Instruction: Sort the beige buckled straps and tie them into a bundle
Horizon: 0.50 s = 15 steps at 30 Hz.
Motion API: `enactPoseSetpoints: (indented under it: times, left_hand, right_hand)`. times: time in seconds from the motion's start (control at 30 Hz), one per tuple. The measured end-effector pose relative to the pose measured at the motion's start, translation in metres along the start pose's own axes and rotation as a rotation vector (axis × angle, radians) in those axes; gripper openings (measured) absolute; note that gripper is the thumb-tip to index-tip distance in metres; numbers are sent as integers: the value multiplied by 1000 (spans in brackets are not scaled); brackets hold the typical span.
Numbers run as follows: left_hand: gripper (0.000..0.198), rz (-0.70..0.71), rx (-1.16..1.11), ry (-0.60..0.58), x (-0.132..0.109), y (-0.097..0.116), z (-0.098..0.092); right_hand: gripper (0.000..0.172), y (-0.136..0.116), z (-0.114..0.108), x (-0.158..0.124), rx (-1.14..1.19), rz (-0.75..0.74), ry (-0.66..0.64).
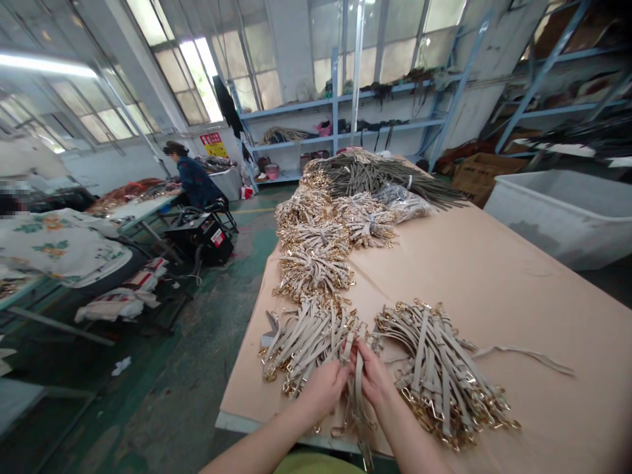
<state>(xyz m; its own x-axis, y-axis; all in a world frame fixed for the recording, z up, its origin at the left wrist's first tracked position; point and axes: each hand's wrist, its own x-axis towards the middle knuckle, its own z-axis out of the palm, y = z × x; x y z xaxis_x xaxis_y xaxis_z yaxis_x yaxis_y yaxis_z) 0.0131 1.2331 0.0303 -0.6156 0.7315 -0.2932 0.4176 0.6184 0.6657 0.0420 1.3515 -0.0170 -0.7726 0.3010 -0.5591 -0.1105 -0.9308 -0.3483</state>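
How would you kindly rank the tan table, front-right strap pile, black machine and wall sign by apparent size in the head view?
1. Tan table
2. Front-right strap pile
3. Black machine
4. Wall sign

To your right, a white tub (533, 227) stands near a cardboard box (476, 172). Ahead of you are blue shelves (335, 125); leftward, a person (198, 179) sits.

The straps (445, 382) were this pale greyish beige, clips (486, 415) all gold, on a plain peachy-tan table covering (518, 289). Longer bundle (368, 174) at the back was more olive grey. Bin (553, 224) was white, shelving (334, 99) light blue, floor (202, 349) dark green, and the cloth (59, 247) off left had orange-and-green florals on white.
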Motion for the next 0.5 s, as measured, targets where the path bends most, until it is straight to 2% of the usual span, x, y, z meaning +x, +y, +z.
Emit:
enactPoseSetpoints:
  times: [0.13,0.23,0.3,0.4,0.5]
  left_hand:
    - [45,-4,226,-152,19,8,-6]
    - [46,77,291,-283,35,4,-12]
    - [45,29,326,-230,49,-2,-15]
    - [30,-124,447,-40,71,-12,-11]
    - [22,-160,471,-8,85,-22,0]
  right_hand:
    - [45,8,-4,-15,-165,31,-20]
    - [47,2,-13,-20,-205,-19,61]
    - [42,-6,-19,-18,-118,-65,115]
    - [25,-15,-26,-14,40,-64,163]
    - [19,-18,-29,-12,140,0,137]
